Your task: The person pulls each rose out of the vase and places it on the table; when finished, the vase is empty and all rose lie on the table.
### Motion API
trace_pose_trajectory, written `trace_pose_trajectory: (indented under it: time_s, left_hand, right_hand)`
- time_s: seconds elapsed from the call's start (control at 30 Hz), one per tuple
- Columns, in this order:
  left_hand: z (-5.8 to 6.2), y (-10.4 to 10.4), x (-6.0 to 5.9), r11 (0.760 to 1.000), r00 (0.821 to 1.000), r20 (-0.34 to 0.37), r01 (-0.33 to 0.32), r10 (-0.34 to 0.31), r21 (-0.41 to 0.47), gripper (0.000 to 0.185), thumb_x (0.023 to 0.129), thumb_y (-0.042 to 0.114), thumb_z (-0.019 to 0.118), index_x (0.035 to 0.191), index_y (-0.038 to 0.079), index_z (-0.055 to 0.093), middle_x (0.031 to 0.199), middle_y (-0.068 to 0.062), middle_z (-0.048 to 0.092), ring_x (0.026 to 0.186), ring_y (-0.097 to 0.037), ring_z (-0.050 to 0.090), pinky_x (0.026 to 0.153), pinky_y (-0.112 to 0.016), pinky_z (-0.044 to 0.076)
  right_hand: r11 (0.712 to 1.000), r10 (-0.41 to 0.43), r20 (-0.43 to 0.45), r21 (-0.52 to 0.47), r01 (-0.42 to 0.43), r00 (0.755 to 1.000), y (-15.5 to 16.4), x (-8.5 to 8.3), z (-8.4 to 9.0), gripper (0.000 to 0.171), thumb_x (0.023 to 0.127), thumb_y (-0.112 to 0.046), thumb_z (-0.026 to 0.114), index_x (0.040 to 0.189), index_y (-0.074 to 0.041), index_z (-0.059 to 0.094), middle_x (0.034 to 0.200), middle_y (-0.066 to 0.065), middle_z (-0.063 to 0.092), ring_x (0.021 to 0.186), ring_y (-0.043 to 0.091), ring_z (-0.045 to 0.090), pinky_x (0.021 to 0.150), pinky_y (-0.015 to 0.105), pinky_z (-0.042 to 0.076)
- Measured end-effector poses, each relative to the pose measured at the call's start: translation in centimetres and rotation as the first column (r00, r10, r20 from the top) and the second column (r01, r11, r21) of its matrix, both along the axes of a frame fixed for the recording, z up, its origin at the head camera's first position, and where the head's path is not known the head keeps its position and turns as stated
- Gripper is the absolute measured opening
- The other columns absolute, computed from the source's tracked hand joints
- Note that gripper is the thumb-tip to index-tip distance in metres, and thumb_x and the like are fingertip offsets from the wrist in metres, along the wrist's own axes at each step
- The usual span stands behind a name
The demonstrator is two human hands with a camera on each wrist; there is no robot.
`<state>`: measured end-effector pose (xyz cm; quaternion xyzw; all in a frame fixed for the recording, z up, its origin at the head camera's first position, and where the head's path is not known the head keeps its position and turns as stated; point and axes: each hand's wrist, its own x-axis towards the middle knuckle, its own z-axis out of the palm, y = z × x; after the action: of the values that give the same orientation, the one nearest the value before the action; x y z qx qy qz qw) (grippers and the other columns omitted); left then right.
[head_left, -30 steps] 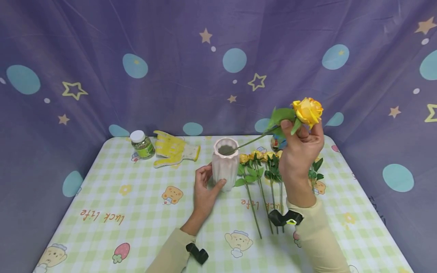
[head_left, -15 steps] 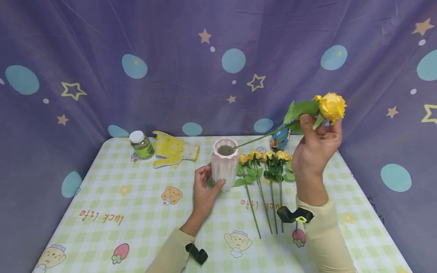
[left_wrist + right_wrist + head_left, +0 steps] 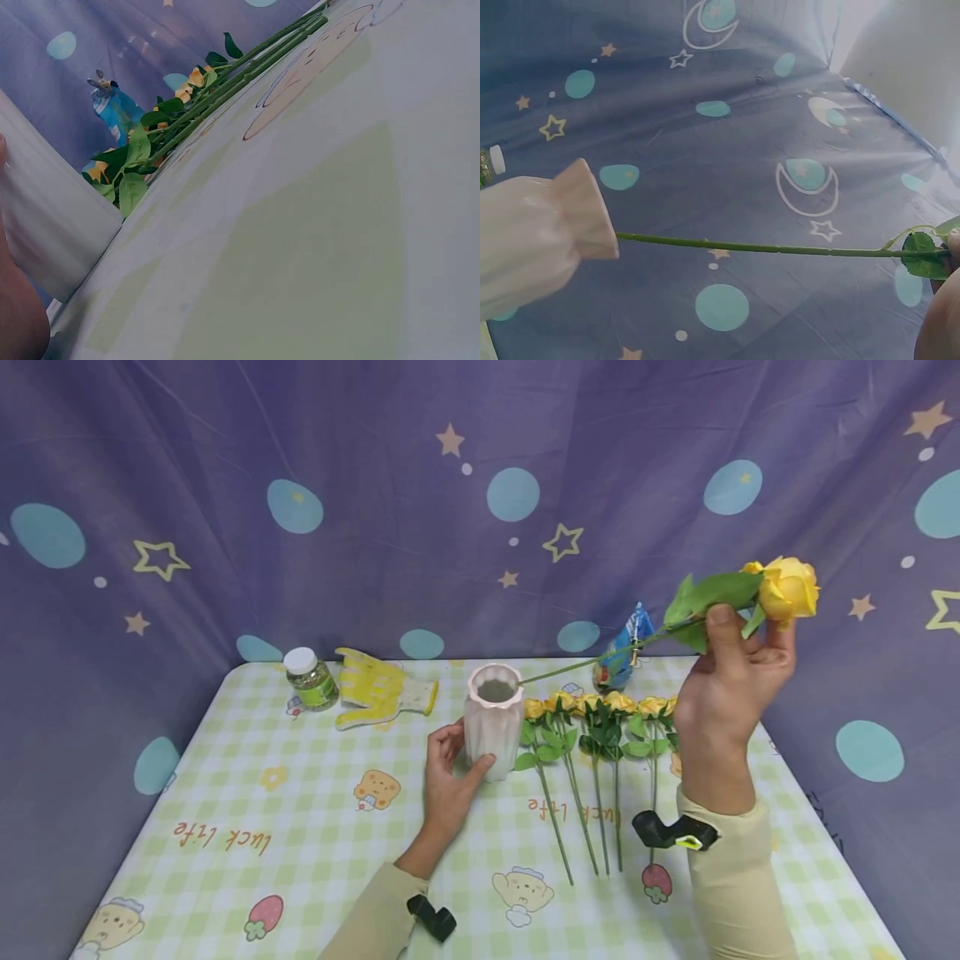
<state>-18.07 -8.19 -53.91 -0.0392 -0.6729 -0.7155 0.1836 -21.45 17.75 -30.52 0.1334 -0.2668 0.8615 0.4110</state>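
A ribbed white vase (image 3: 493,718) stands mid-table, and my left hand (image 3: 448,777) grips its base from the near side. In the left wrist view the vase (image 3: 45,217) fills the left edge. My right hand (image 3: 731,693), raised at the right, pinches a yellow rose (image 3: 787,589) just below its bloom. The long green stem (image 3: 592,662) slants down to the left, its tip beside the vase's rim. The right wrist view shows the stem (image 3: 765,247) ending at the vase's mouth (image 3: 589,217). Several more yellow roses (image 3: 592,727) lie flat on the table right of the vase.
A white-capped jar (image 3: 311,677) and a yellow glove (image 3: 378,689) lie at the back left of the checked tablecloth (image 3: 300,827). A blue packet (image 3: 622,656) stands at the back behind the roses. A purple starred curtain (image 3: 375,485) walls in the table.
My right hand has carried the rose up and to the right, drawing its stem out of the vase until the tip is at the rim. The left hand stays on the vase.
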Motion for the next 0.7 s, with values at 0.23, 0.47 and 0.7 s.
trace_pose_trajectory:
  time_s: [0.23, 0.47, 0.7]
  left_hand:
    - [-0.1, -0.2, 0.1, 1.000, 1.000, -0.002, 0.013, -0.013, 0.004, 0.062, 0.084, 0.001, 0.081, 0.135, 0.003, 0.046, 0.146, -0.007, 0.057, 0.137, -0.025, 0.051, 0.119, -0.048, 0.033]
    - [-0.3, -0.3, 0.0, 1.000, 0.999, -0.023, 0.025, -0.025, 0.000, 0.060, 0.086, 0.006, 0.081, 0.135, 0.006, 0.047, 0.145, -0.005, 0.057, 0.137, -0.024, 0.051, 0.118, -0.048, 0.034]
    - [-0.3, -0.3, 0.0, 1.000, 1.000, -0.017, 0.023, -0.023, 0.005, 0.061, 0.085, 0.008, 0.082, 0.135, 0.006, 0.047, 0.145, -0.005, 0.057, 0.137, -0.023, 0.051, 0.119, -0.047, 0.034]
  right_hand:
    - [1.000, -0.009, -0.016, -0.024, 0.008, 1.000, 1.6, 0.3, 0.4, 0.064, 0.071, 0.016, 0.083, 0.130, 0.012, 0.059, 0.115, 0.028, 0.067, 0.084, 0.030, 0.070, 0.079, 0.038, 0.059]
    - [1.000, -0.024, 0.021, -0.014, 0.024, 1.000, 2.5, 0.1, -0.7, 0.062, 0.070, 0.024, 0.078, 0.126, 0.009, 0.056, 0.118, 0.031, 0.064, 0.089, 0.034, 0.072, 0.076, 0.040, 0.061]
    - [0.998, 0.014, 0.145, -0.055, -0.006, 0.989, 3.0, 0.2, -2.0, 0.037, 0.073, 0.026, 0.074, 0.095, 0.008, 0.051, 0.100, 0.030, 0.072, 0.071, 0.032, 0.073, 0.064, 0.037, 0.061]
